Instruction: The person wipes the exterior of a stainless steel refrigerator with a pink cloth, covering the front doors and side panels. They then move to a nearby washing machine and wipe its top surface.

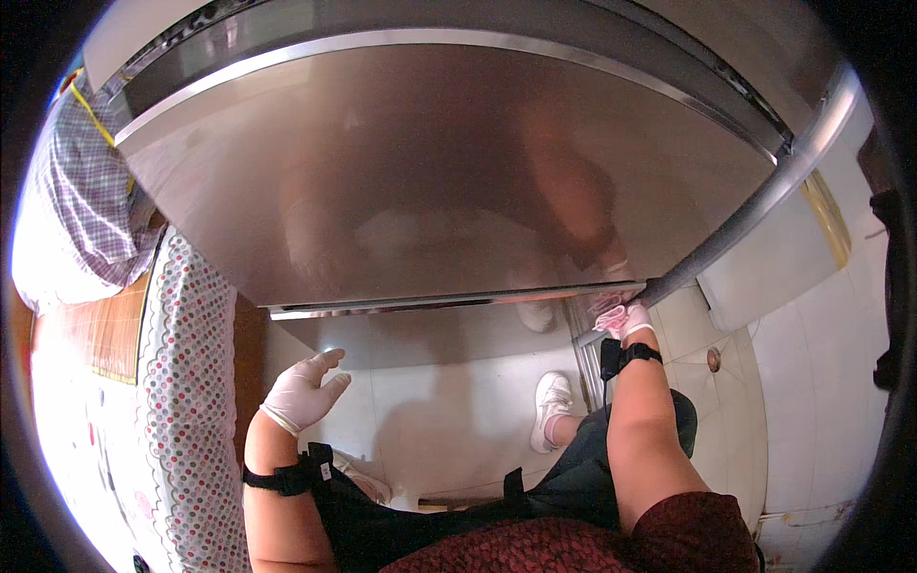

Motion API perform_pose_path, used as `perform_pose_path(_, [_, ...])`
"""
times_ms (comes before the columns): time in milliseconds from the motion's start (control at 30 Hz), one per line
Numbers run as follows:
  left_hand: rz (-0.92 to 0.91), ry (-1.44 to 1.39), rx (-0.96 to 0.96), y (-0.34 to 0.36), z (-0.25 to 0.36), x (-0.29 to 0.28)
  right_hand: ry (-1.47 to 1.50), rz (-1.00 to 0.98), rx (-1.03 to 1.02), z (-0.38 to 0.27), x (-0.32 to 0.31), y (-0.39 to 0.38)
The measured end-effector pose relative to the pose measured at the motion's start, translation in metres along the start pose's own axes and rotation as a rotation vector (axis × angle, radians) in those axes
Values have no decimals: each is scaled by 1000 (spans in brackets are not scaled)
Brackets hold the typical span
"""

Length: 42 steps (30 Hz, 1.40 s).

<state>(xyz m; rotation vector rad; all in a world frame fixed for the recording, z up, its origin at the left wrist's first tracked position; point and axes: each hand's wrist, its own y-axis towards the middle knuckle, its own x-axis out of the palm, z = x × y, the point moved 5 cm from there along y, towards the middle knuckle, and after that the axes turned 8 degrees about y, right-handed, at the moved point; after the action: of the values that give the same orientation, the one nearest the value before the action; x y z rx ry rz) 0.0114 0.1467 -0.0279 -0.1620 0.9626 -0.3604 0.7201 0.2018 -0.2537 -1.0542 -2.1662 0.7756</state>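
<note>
A large brushed-steel appliance panel [430,172], like a fridge door, fills the upper middle of the head view. My right hand [638,323], in a white glove, grips a pink cloth [611,319] by the panel's lower right corner. The fingers are partly hidden by the cloth, and I cannot tell whether it touches the metal. My left hand [304,390], gloved as well, hangs in front of the panel's lower left edge. Its fingers reach forward with the thumb apart, and nothing is in it.
On the left stands a surface draped with a dotted cloth [191,382], with checked fabric [86,181] heaped behind it. A grey pole-like edge [735,220] runs along the panel's right side. A white box-shaped thing [774,267] stands beyond it. Tiled floor [458,382] lies below.
</note>
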Motion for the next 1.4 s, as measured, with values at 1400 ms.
perform_pose_path(1400, [-36,-18,10,-69,-18,-27,147,-549,725,476,301,-237])
